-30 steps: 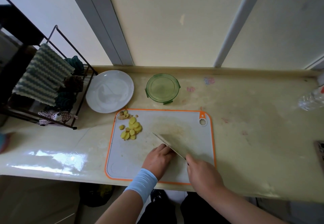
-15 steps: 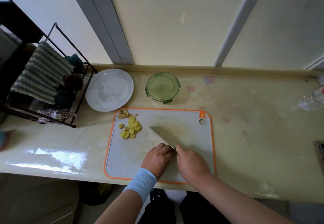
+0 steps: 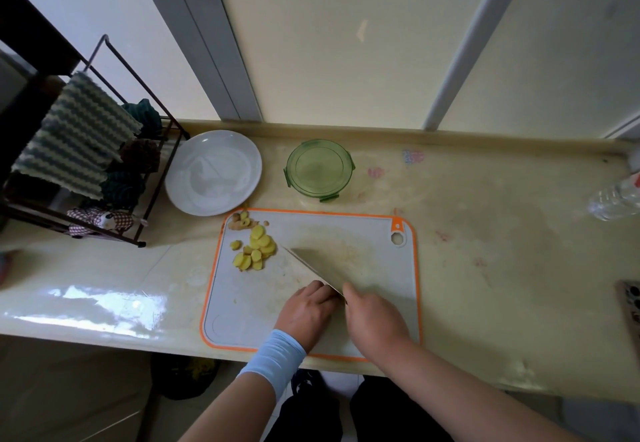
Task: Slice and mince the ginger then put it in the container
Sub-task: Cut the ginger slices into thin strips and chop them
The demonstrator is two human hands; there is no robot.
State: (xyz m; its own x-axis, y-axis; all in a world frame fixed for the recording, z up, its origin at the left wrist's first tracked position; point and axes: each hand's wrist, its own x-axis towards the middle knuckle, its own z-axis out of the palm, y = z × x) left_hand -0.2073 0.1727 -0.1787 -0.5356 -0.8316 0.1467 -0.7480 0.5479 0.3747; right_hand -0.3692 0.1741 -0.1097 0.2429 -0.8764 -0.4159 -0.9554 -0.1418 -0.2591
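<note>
Several yellow ginger slices (image 3: 255, 250) lie in a heap at the far left of the orange-rimmed cutting board (image 3: 377, 261). Brownish ginger trimmings (image 3: 242, 222) sit in the board's far left corner. My right hand (image 3: 375, 320) grips the handle of a knife (image 3: 313, 265), whose blade slants away to the left, its tip close to the slices. My left hand (image 3: 306, 310) rests on the board with its fingers curled against the blade's near end; whatever is under them is hidden. Behind the board stands a green round container (image 3: 318, 169).
A white plate (image 3: 213, 171) sits left of the container. A dark wire rack (image 3: 86, 164) with cloths stands at the far left. A plastic bottle (image 3: 614, 199) lies at the right edge. The counter's front edge runs just below the board.
My right hand and the knife have shifted left until the blade lies against my left hand's knuckles, and its tip has come closer to the slices. My left hand has barely moved.
</note>
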